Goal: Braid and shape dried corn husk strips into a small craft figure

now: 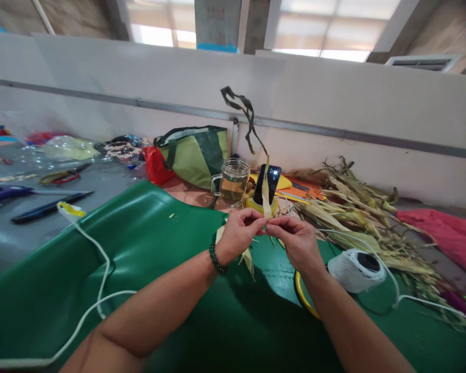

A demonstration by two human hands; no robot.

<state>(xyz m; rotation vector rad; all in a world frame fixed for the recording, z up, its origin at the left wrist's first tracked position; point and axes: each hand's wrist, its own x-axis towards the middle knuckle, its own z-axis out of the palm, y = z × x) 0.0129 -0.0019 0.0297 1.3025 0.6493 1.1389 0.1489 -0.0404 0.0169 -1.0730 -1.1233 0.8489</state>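
My left hand [237, 234], with a bead bracelet [216, 259] on its wrist, pinches the lower end of a pale corn husk strip [266, 199]. My right hand [298, 242] pinches the same end, its fingertips meeting the left ones. The strip stands upright above them, and a dark, twisted length [248, 111] rises from its top. Below the left hand more pale husk [249, 263] hangs down. A yellow ring-like handle [303, 294] shows beside my right wrist, partly covered by it. A spool of white thread [356, 270] lies just right of that wrist.
A green sheet [147, 238] covers the table. Behind it stand a glass mug [235, 181], a phone [272, 181] and a green bag [198, 155]. Dry corn husks [357, 217] are heaped at right. White cords [87, 316] cross the left side; scissors [64, 175] lie beyond.
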